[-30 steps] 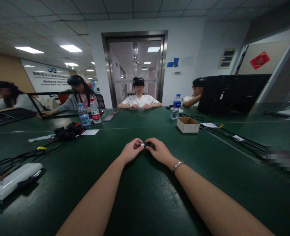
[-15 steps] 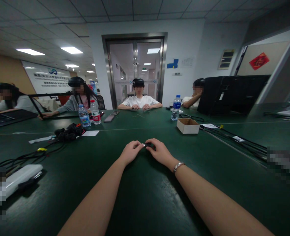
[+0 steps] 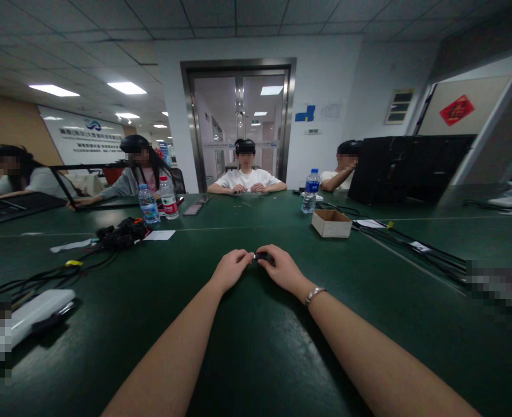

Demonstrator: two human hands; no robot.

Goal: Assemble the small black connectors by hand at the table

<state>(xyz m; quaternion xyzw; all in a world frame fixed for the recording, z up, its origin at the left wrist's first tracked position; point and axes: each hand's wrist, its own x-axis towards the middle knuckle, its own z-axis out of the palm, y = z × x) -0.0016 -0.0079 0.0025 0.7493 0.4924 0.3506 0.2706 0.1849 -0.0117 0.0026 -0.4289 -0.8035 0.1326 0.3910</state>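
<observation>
Over the green table, a small dark thing is pinched by the right hand, its shiny end seemingly pinched by the left hand. Not let go of yet, so probably mid-job; what's been finished can't really be told.

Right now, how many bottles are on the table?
3 visible: a blue-capped bottle and red-capped bottle together at left; a second blue-capped bottle beyond the open box. Others may hide behind the black equipment or in the far-right blur.
</observation>
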